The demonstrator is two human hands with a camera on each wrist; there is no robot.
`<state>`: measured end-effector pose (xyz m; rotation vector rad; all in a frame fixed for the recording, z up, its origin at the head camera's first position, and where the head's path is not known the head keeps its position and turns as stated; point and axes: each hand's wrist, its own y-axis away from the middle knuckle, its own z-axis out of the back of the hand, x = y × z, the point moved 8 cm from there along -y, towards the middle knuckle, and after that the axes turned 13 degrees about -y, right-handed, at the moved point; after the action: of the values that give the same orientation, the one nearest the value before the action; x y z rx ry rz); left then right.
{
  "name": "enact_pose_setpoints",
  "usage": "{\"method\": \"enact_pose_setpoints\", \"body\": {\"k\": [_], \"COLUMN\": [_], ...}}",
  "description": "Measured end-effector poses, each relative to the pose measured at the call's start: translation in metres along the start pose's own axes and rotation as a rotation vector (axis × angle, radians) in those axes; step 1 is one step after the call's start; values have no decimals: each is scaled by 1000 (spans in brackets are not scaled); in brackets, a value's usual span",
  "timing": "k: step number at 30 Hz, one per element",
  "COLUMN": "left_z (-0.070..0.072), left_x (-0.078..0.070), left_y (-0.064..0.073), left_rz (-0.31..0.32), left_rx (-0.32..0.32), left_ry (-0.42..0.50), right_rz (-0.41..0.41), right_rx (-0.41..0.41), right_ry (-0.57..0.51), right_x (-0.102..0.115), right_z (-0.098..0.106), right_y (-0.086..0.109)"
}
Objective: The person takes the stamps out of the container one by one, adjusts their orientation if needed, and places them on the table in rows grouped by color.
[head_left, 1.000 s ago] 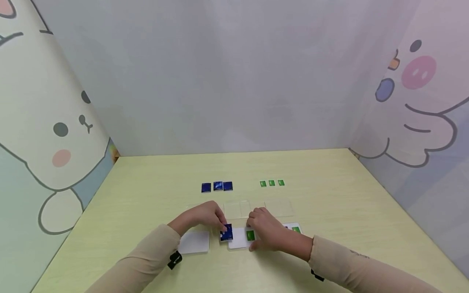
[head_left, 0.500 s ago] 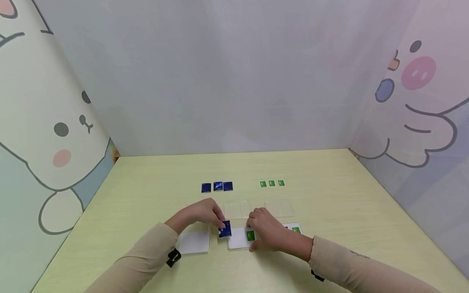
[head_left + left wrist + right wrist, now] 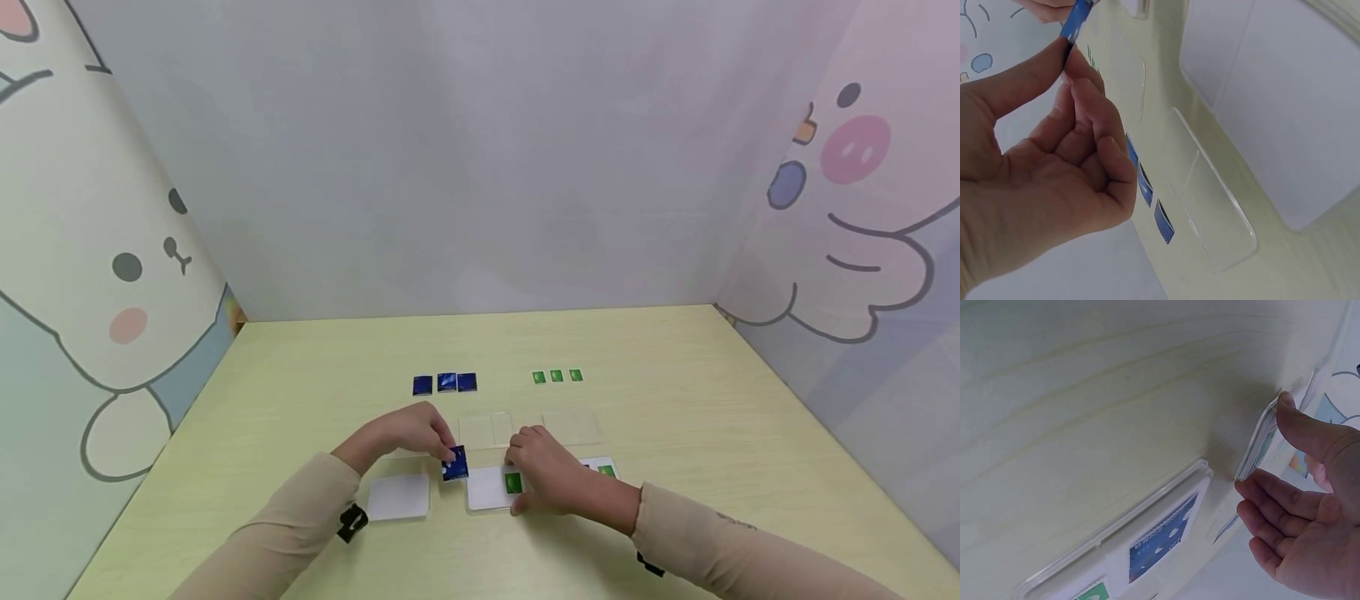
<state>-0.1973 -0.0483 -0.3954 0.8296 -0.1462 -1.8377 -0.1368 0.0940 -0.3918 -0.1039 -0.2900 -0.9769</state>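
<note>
My left hand (image 3: 411, 429) pinches a small blue square, like a postage stamp (image 3: 454, 464), between thumb and fingertips. It is above the gap between a blank white card (image 3: 398, 498) and the middle white card (image 3: 485, 490). In the left wrist view the blue stamp (image 3: 1075, 24) appears nearly edge-on. The middle card, in a clear case, carries a green stamp (image 3: 513, 483). My right hand (image 3: 551, 468) grips this cased card by opposite edges, thumb on the near one; in the right wrist view the case edge (image 3: 1250, 447) shows between thumb and fingertips.
Blue stamps (image 3: 446, 382) and green stamps (image 3: 557, 376) lie in rows farther back. Clear covers (image 3: 486, 429) lie between them and the cards, one partly behind my left hand. On the right, another white card bears a blue stamp (image 3: 1163, 540) and a green one (image 3: 605, 472).
My left hand has moved left and slightly away from me with the blue stamp, clear of the middle card's left edge. My right hand has stayed in place.
</note>
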Motion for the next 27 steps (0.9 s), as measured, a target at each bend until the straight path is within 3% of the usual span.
{"method": "enact_pose_setpoints", "body": {"k": [15, 27], "left_z": [9, 26], "left_x": [-1, 8], "left_y": [2, 5], "left_rz": [-24, -49], "left_rx": [72, 57], "left_ry": [-62, -98], "right_rz": [12, 9], "right_rx": [-7, -1], "right_ry": [-11, -15], "right_x": [0, -1], "right_z": [0, 0], "right_y": [1, -1]}}
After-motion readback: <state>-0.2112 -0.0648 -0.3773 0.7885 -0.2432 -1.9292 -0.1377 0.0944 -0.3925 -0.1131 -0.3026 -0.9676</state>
